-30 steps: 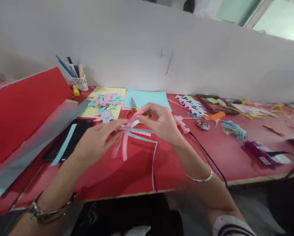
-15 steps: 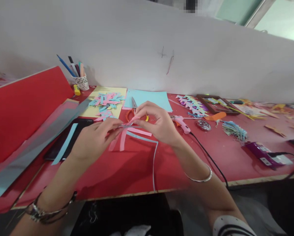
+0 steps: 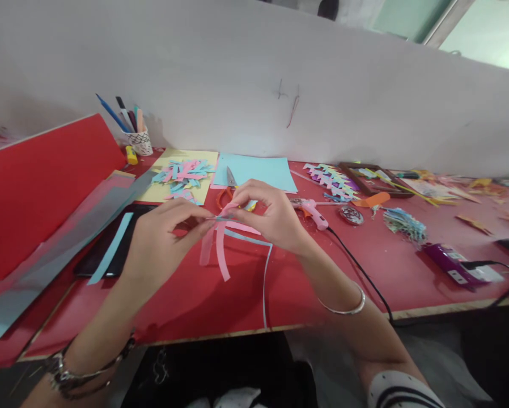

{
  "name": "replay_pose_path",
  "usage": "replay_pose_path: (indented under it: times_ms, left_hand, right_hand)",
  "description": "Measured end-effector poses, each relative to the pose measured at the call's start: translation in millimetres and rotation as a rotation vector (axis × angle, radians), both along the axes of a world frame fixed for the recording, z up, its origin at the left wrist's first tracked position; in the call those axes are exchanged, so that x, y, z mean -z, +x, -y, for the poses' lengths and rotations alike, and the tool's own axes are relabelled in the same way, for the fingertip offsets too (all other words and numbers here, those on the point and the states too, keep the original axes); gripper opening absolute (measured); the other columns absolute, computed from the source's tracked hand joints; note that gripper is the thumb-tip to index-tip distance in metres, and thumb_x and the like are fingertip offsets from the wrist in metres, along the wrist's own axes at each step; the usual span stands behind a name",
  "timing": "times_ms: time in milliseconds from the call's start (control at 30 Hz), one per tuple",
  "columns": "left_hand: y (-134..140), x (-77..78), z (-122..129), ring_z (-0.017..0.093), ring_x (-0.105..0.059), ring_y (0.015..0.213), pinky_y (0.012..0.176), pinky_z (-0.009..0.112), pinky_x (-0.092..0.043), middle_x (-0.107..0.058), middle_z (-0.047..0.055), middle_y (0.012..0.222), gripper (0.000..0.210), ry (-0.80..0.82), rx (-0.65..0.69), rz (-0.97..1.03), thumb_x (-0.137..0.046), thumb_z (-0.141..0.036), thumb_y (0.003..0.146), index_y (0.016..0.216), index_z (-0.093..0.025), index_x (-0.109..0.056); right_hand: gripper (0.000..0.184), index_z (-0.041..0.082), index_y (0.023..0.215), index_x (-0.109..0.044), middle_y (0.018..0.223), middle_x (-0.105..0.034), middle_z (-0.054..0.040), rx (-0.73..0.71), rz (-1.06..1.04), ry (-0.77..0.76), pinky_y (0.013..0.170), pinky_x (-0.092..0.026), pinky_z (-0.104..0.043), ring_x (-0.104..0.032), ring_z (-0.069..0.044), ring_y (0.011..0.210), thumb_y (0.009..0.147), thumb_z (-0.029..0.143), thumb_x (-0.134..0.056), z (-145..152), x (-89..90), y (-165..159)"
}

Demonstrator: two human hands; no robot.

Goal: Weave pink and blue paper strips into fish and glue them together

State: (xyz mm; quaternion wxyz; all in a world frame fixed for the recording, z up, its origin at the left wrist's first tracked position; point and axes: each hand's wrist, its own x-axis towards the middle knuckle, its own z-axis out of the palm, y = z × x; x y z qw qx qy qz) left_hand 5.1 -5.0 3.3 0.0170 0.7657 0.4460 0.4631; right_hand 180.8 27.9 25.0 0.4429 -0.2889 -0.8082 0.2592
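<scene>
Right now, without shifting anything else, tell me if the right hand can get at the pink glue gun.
Probably yes: the pink glue gun lies just to the right of the right hand, with nothing visible between, though that hand is pinching paper strips.

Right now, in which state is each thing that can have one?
Left hand: pinching paper strips
Right hand: pinching the strips too
Paper strips: pink ends hanging loose
Scissors: blades look closed
Glue gun: lying down, heat unclear
Cup: upright, holding pens
Purple socket box: cord plugged in
Black device: under a blue strip
</scene>
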Motion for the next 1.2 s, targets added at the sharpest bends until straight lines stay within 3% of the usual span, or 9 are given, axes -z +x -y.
replay_pose_path:
  times_ms: [233, 300, 433, 667, 1200]
  left_hand:
    - [2.9, 2.0, 0.6, 0.006, -0.056, 0.057, 0.055, 0.013, -0.045, -0.063, -0.007, 0.064, 0.006, -0.051, 0.032, 0.107, -0.059, -0.027, 0.075, 0.072, -0.023, -0.062]
    - [3.3, 2.6, 0.3, 0.006, -0.056, 0.058, 0.056, 0.013, -0.046, -0.063, -0.008, 0.065, 0.006, -0.066, 0.03, 0.128, -0.059, -0.028, 0.075, 0.073, -0.024, -0.062]
    - [4.8, 3.9, -0.5, 0.006, -0.057, 0.058, 0.057, 0.014, -0.048, -0.064, -0.007, 0.066, 0.006, -0.08, 0.021, 0.133, -0.059, -0.029, 0.075, 0.074, -0.024, -0.063]
    - [6.7, 1.1, 2.1, 0.008, -0.059, 0.059, 0.057, 0.017, -0.05, -0.066, -0.005, 0.066, 0.004, -0.155, -0.011, 0.139, -0.06, -0.025, 0.073, 0.073, -0.022, -0.063]
    - [8.4, 2.1, -0.6, 0.007, -0.059, 0.059, 0.057, 0.015, -0.049, -0.067, -0.005, 0.067, 0.005, -0.18, -0.005, 0.192, -0.061, -0.025, 0.072, 0.073, -0.021, -0.064]
  right_hand:
    - [0.006, 0.017, 0.068, -0.06, 0.072, -0.056, 0.0015, 0.003, 0.016, -0.005, 0.065, -0.042, -0.023, -0.051, -0.008, 0.069, 0.073, 0.015, -0.061, 0.4, 3.0, 0.7]
    - [0.003, 0.018, 0.075, -0.061, 0.076, -0.058, 0.0011, 0.007, 0.051, 0.006, 0.066, -0.043, -0.023, -0.051, -0.008, 0.069, 0.074, 0.015, -0.059, 1.2, 3.3, 2.2]
    - [0.022, 0.02, 0.099, -0.06, 0.085, -0.062, 0.0001, 0.04, 0.072, 0.093, 0.067, -0.044, -0.023, -0.054, -0.008, 0.072, 0.078, 0.014, -0.054, 4.8, 2.2, 4.3]
    - [0.021, 0.019, 0.091, -0.065, 0.087, -0.064, -0.0027, 0.047, 0.19, 0.352, 0.073, -0.046, -0.026, -0.056, -0.011, 0.081, 0.085, 0.016, -0.046, 7.4, 4.4, 2.7]
    - [0.019, 0.02, 0.084, -0.067, 0.08, -0.065, -0.0014, 0.123, 0.271, 0.321, 0.071, -0.044, -0.026, -0.057, -0.012, 0.078, 0.085, 0.019, -0.048, 6.0, 10.5, -1.8]
